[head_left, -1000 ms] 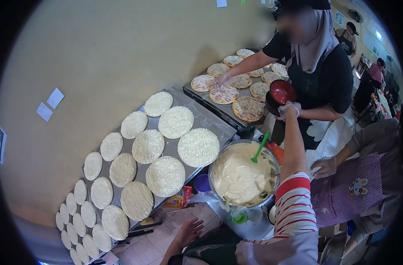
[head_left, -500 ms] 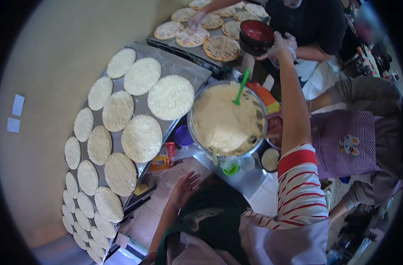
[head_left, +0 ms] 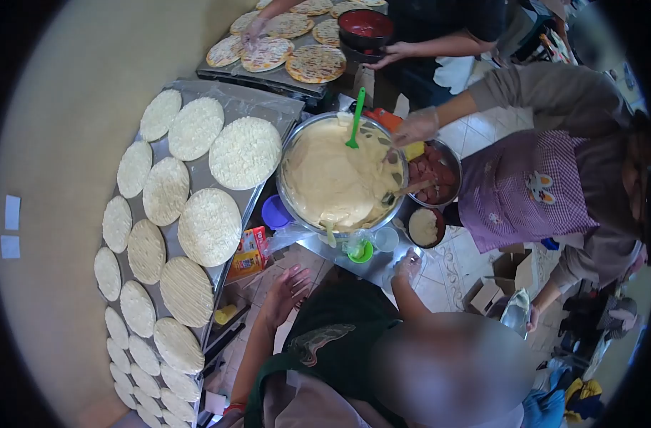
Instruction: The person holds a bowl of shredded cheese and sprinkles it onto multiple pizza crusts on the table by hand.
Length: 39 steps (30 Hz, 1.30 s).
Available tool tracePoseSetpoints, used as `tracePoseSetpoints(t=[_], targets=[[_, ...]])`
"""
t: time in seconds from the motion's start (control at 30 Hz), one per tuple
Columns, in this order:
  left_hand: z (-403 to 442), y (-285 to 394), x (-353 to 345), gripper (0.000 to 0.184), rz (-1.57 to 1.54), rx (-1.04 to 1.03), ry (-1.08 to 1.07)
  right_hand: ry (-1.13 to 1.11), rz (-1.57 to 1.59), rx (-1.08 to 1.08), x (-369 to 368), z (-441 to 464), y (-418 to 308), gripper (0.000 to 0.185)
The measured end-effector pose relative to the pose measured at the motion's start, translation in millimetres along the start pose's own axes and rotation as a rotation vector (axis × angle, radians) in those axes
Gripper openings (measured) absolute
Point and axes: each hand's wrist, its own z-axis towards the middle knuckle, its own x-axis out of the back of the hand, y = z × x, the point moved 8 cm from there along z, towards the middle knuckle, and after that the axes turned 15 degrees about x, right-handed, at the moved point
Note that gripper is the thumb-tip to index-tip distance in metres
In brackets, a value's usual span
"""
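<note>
Right hand [head_left: 409, 265], head view, has pulled back from the dark bowls [head_left: 366, 27] to nr the clear cup [head_left: 386, 240]; gloved, can't tell if it's gripping anything. Left hand [head_left: 286, 294]: bare, spread, nothing in it, nr the red packet [head_left: 248, 253]. Cream [head_left: 324, 171] fills much of the big metal bowl [head_left: 280, 178], w/ green spatula [head_left: 355, 125] standing in it. Best keep bare skin off the cream & mind the spatula handle. Blur covers part of the lower right; co-worker [head_left: 440, 25] w/ the dark bowls is cut off up top.
</note>
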Motion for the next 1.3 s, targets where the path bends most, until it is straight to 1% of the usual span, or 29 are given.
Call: tracePoseSetpoints(t=[0.07, 0.1, 0.17, 0.2, 0.23, 0.33, 0.37, 0.4, 0.47, 0.5, 0.57, 0.6, 0.67, 0.7, 0.77, 0.8, 0.83, 0.9, 0.93, 1.0, 1.03, 1.07, 1.1, 1.13, 1.17, 1.2, 1.23, 1.27, 1.3], targets=[[-3, 4, -5, 0.053, 0.037, 0.002, 0.004, 0.188, -0.221, -0.183, 23, -9, -44, 0.036], [-7, 5, -9, 0.054, 0.046, -0.002, 0.020, 0.205, -0.219, -0.190, 23, 1, -29, 0.036], [-11, 2, -11, 0.054, 0.055, -0.001, 0.035, 0.304, -0.152, -0.147, 25, 22, -5, 0.042], [-13, -2, -9, 0.055, 0.060, -0.004, 0.021, 0.308, 0.176, -0.236, 13, 28, 10, 0.041], [-15, -6, -5, 0.055, 0.060, -0.013, 0.011, 0.299, 0.181, -0.237, 11, 32, 16, 0.041], [-17, -22, 7, 0.055, 0.033, 0.003, -0.010, 0.220, 0.434, -0.182, -20, 74, 85, 0.049], [-20, -23, 10, 0.055, 0.015, -0.032, 0.000, 0.042, 0.403, -0.122, -26, 119, 181, 0.048], [-21, -29, 9, 0.055, 0.040, -0.003, -0.014, -0.007, 0.418, -0.115, -57, 113, 157, 0.048], [-25, -36, 10, 0.056, 0.074, 0.031, -0.013, -0.021, 0.420, -0.123, -42, 104, 135, 0.047], [-28, -35, 13, 0.056, 0.042, -0.030, 0.010, -0.034, 0.418, -0.128, -39, 101, 118, 0.046], [-27, -42, 10, 0.059, 0.070, -0.004, -0.038, -0.045, 0.412, -0.132, -29, 100, 83, 0.045], [-26, -40, 14, 0.059, 0.047, -0.054, -0.026, -0.042, 0.407, -0.132, -16, 99, 70, 0.045], [-25, -48, 10, 0.060, 0.140, -0.011, -0.122, -0.024, 0.388, -0.132, 22, 85, 45, 0.044], [-31, -46, 13, 0.060, 0.115, -0.051, -0.112, -0.013, 0.374, -0.130, 50, 81, 46, 0.044], [-44, -46, 2, 0.060, 0.138, -0.038, -0.254, 0.021, 0.344, -0.121, 107, 63, 43, 0.043], [-47, -42, 2, 0.060, 0.120, -0.070, -0.253, 0.046, 0.330, -0.114, 97, 52, 23, 0.043], [-48, -42, 1, 0.061, 0.099, -0.033, -0.268, 0.020, 0.336, -0.099, 105, 43, 2, 0.043], [-55, -37, 3, 0.063, 0.065, -0.013, -0.288, -0.670, 0.201, 0.163, 85, -19, -69, 0.050], [-62, -33, 2, 0.065, 0.029, -0.027, -0.359, -0.685, 0.197, 0.177, 85, -46, -100, 0.050], [-73, -28, 4, 0.071, -0.032, -0.039, -0.446, -0.990, 0.273, 0.432, 41, -138, -209, 0.057], [-83, -26, 8, 0.071, -0.032, -0.041, -0.451, -1.150, 0.233, 0.487, 24, -197, -268, 0.055], [-92, -21, 10, 0.070, -0.115, -0.049, -0.474, -1.226, 0.057, 0.698, 7, -215, -288, 0.050], [-100, -17, 12, 0.069, -0.200, -0.052, -0.498, -1.314, 0.170, 0.557, -11, -251, -306, 0.045], [-113, -9, 11, 0.067, -0.263, -0.127, -0.627, -1.344, 0.024, 0.618, -23, -275, -319, 0.043], [-128, -4, 15, 0.066, -0.332, -0.201, -0.751, -1.436, -0.017, 0.845, -33, -315, -350, 0.043], [-147, 0, 21, 0.064, -0.399, -0.191, -0.855, -1.551, 0.043, 0.880, -52, -336, -351, 0.044], [-172, 2, 27, 0.062, -0.469, -0.188, -0.955, -1.635, 0.194, 0.822, -69, -355, -342, 0.044], [-188, 6, 44, 0.059, -0.452, -0.292, -0.768, -1.719, 0.146, 0.874, -72, -388, -359, 0.040], [-203, 8, 54, 0.060, -0.500, -0.341, -0.827, -1.734, 0.145, 0.873, -74, -410, -370, 0.040]])
